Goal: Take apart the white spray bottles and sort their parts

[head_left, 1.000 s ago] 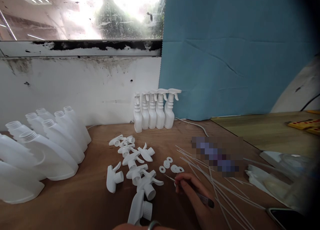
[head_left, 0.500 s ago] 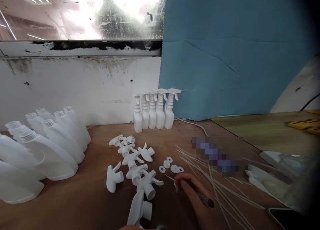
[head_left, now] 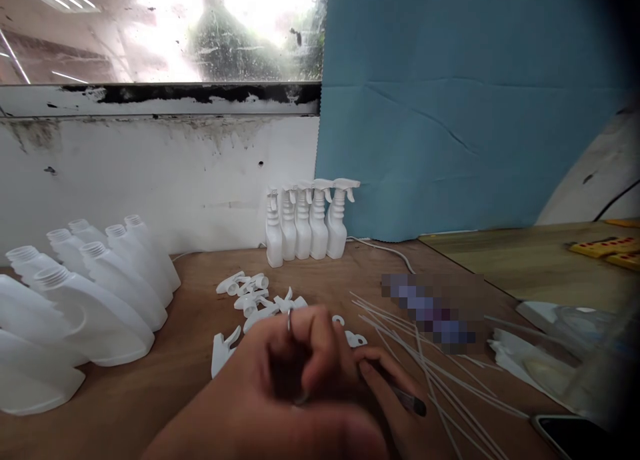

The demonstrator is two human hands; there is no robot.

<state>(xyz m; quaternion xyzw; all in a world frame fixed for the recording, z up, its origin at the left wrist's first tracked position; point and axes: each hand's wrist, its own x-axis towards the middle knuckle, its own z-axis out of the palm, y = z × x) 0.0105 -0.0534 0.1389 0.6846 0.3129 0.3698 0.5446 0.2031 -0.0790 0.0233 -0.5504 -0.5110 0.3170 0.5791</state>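
Note:
My left hand [head_left: 255,387], with a ring on one finger, fills the lower middle in front of the camera. Its fingers curl inward and the thumb is blurred; what they hold, if anything, I cannot make out. A small pale curved edge shows within the curl. Just to the right, my right hand [head_left: 393,383] grips a thin tool [head_left: 413,403] whose dark end sticks out; its tip is hidden behind the left hand. Small white ring washers [head_left: 355,339] lie beyond the right fingers. White trigger spray heads [head_left: 253,301] lie behind and left of my left hand, some covered by it.
Several white bottles without caps [head_left: 113,320] stand at the left. Spray bottles with trigger heads [head_left: 319,223] stand in a row by the wall. Thin white tubes [head_left: 435,367] lie at the right, near a pixelated patch, clear plastic packaging [head_left: 530,367] and a phone [head_left: 565,440].
My left hand has come up from the bottom edge into the middle, covering several spray heads and washers. My right hand stays nearly in place, still holding the thin tool.

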